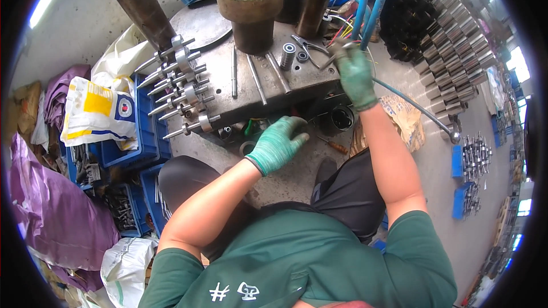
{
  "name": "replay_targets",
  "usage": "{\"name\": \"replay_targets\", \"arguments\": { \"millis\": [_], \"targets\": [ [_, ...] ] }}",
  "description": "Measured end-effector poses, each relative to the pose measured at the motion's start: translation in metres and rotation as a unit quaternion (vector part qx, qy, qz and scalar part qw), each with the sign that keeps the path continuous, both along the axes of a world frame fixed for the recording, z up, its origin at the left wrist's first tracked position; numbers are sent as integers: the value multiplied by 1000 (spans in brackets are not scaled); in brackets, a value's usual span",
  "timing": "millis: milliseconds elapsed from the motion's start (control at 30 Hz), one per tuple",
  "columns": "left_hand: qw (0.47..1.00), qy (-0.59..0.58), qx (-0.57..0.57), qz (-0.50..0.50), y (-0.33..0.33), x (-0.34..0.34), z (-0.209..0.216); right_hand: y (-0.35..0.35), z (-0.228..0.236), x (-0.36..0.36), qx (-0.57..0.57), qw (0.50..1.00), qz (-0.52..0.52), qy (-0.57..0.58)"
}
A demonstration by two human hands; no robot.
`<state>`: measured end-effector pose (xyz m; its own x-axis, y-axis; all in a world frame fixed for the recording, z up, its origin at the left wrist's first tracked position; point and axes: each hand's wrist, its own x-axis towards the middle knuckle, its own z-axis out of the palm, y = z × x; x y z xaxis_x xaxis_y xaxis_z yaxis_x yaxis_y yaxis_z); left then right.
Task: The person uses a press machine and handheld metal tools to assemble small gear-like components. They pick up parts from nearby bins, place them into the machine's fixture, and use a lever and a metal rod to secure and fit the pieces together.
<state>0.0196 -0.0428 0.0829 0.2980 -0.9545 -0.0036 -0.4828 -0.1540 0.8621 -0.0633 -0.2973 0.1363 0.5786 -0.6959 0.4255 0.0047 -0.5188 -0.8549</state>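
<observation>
Curling fingers of the right hand (353, 74) beside steel pliers (303, 43) lying toward ten o'clock on the worktop (311, 77), leaving any grip impossible to tell; loosely spreading the left hand (278, 145), holding nothing. Probably handling stiff, lightish, slick; best gripping the handles (317, 48).

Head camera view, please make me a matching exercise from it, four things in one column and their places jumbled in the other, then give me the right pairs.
Things
1. Left hand
2. Right hand
3. Steel rods
4. Purple sack

Places
A. Lying on the metal table
B. Along the left side of the view
C. Close to the blue pipes
D. Just below the table's near edge in the picture

Right pairs: 1-D, 2-C, 3-A, 4-B
</observation>
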Motion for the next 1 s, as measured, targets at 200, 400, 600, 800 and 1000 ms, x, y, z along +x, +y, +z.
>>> {"name": "replay_targets", "arguments": {
  "millis": [200,400,600,800,1000],
  "targets": [
    [978,-136,101,-124,5,-7,-10,-18,-9,-2,167,985,-25,40],
    [944,-219,124,-215,3,7,-41,-21,20,-38,271,961,57,13],
    [945,-221,78,-226,5,2,-56,-38,14,-186,-42,944,52,323],
    [939,-215,128,-235,18,-2,-35,16,-88,-396,301,904,-190,237],
    [936,-198,169,-236,22,-5,-33,110,-239,-590,397,763,-468,203]
  ]
}}
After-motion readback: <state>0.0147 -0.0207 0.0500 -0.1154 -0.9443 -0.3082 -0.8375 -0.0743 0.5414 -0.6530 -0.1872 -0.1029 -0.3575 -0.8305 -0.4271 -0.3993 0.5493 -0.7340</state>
